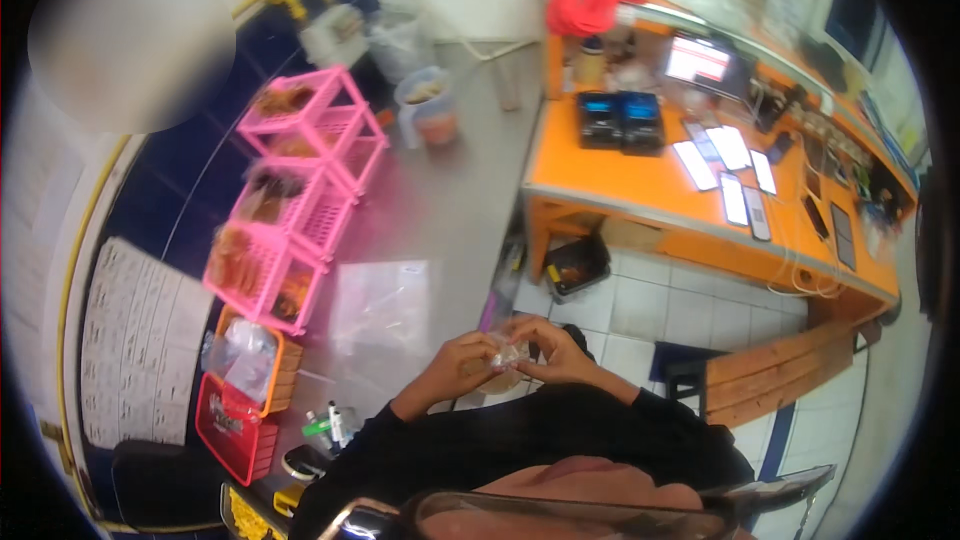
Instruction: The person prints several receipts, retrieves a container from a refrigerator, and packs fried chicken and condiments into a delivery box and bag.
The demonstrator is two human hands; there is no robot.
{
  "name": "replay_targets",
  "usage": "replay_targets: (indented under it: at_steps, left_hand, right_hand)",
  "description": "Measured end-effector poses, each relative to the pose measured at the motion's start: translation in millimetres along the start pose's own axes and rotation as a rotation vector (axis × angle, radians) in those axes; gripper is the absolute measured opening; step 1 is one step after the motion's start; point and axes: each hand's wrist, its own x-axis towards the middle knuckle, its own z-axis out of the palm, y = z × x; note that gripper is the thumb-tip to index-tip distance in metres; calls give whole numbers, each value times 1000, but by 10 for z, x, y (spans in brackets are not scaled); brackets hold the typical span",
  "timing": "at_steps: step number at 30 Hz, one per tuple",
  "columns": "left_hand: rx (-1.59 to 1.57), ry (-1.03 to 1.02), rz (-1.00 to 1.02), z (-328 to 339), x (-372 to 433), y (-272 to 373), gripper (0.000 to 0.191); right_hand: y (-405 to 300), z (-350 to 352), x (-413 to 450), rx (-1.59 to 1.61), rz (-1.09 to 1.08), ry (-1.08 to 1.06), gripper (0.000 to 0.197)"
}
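My left hand point(459, 366) and my right hand point(556, 351) meet in front of my body, past the edge of the grey metal counter point(457, 202). Between their fingers they pinch the gathered top of a small clear plastic bag point(510, 354). The bag's rounder lower part hangs under the fingers, its contents too blurred to name. On the counter, left of my hands, a flat clear plastic sheet or bag point(381, 307) with a small label lies spread out.
Pink plastic baskets point(330, 202) holding bagged items stand along the wall, beside orange and red baskets point(262, 439). Markers point(335, 424) stand near my left arm. Behind them is a bucket point(426, 105). An orange desk point(600, 172) bears several phones point(733, 199); a wooden bench point(780, 379) stands right.
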Motion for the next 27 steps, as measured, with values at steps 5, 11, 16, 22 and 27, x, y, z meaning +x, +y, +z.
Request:
replay_targets:
  at_steps: [5,11,16,22,27]
  left_hand:
    - [136,7,148,120,785,135,27]
    - [168,93,318,524,2254,-12,30]
    - [357,-54,289,869,3571,124,23]
    - [226,-65,322,1074,4441,292,23]
    - [102,79,48,1541,4446,-98,20]
  right_hand:
    - [-393,-952,222,-83,-57,-316,28]
    - [-424,-2369,686,-38,94,-602,25]
    - [-628,-3416,908,12,-190,-432,31]
    - [-1248,-4303,1041,-206,-164,-547,21]
    - [-729,-4454,765,343,222,-148,11]
